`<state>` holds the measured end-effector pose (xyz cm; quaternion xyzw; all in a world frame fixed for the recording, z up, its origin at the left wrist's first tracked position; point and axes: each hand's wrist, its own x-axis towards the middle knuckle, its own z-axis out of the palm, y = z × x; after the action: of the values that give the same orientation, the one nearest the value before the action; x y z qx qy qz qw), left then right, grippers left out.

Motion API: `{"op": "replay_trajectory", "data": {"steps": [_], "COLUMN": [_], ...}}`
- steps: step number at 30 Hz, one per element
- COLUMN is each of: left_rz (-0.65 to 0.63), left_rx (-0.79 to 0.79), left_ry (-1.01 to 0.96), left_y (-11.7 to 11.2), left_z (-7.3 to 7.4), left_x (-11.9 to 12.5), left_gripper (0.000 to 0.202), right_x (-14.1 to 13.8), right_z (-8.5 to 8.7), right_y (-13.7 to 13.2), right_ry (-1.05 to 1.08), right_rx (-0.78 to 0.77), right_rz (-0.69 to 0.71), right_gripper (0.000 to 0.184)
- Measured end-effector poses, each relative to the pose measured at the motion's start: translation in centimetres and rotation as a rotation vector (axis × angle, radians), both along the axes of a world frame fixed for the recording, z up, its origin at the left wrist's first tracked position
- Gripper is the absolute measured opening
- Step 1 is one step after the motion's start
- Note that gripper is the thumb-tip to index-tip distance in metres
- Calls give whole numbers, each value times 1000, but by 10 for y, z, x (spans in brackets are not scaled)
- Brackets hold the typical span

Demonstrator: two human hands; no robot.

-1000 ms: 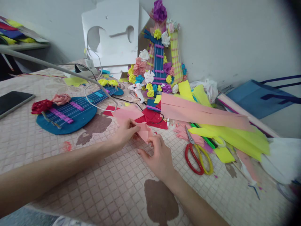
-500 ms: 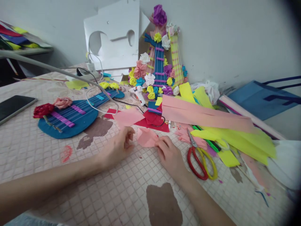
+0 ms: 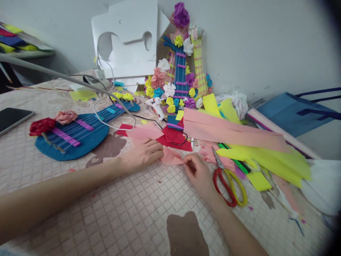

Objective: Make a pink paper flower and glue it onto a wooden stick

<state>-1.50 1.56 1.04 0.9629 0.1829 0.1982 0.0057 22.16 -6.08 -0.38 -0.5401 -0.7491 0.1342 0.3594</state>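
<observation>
Between my hands is a small piece of pink crepe paper (image 3: 172,156), creased and drawn out sideways just above the tablecloth. My left hand (image 3: 142,154) has its fingers together over the paper's left end, the thumb hidden beneath. At the other end, my right hand (image 3: 197,172) pinches a corner between thumb and curled fingers. Right beside that hand lie scissors (image 3: 230,185) with one red and one yellow handle, blades slightly parted. Another pink sheet (image 3: 145,132) and red paper pieces (image 3: 173,137) lie just beyond the paper I hold.
A blue paper guitar (image 3: 71,137) with paper roses lies at left, near a phone (image 3: 13,119). A white glue gun (image 3: 156,107) stands behind, its cable running forward. Long pink strips (image 3: 229,129) and yellow paper (image 3: 271,161) spread at right. Decorated paper instruments (image 3: 181,71) lean on the wall.
My left hand has moved right and come onto the paper's left end; it was apart before. My right hand has shifted slightly right, and the paper now looks narrower and stretched.
</observation>
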Motion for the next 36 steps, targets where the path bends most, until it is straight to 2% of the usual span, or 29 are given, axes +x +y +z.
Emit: {"op": "replay_trajectory", "data": {"steps": [5, 10, 13, 18, 20, 23, 28, 36], "left_rz": [21, 32, 43, 125, 129, 138, 144, 180], "left_rx": [56, 64, -14, -291, -353, -392, -462, -530], "left_ry": [6, 53, 2, -111, -133, -146, -179, -225], "left_y": [-9, -25, -29, -26, -24, -23, -23, -25], "left_z": [6, 9, 6, -3, -3, -2, -2, -4], "left_x": [0, -2, -2, -2, -2, -2, -2, 0], "left_gripper": [24, 28, 22, 11, 8, 3, 4, 5], "right_x": [-9, -16, -16, -13, -11, -10, -12, -17], "right_z": [4, 6, 5, 5, 6, 7, 8, 9], "right_y": [-9, -16, -15, -13, -12, -12, -12, -12], "right_ry": [-293, -420, -371, -200, -183, -157, -98, -35], "right_rx": [93, 77, 53, -49, -63, -67, -161, -196], "right_rz": [-37, 63, 110, 116, 140, 176, 140, 85], "right_gripper": [17, 16, 17, 14, 14, 14, 9, 11]}}
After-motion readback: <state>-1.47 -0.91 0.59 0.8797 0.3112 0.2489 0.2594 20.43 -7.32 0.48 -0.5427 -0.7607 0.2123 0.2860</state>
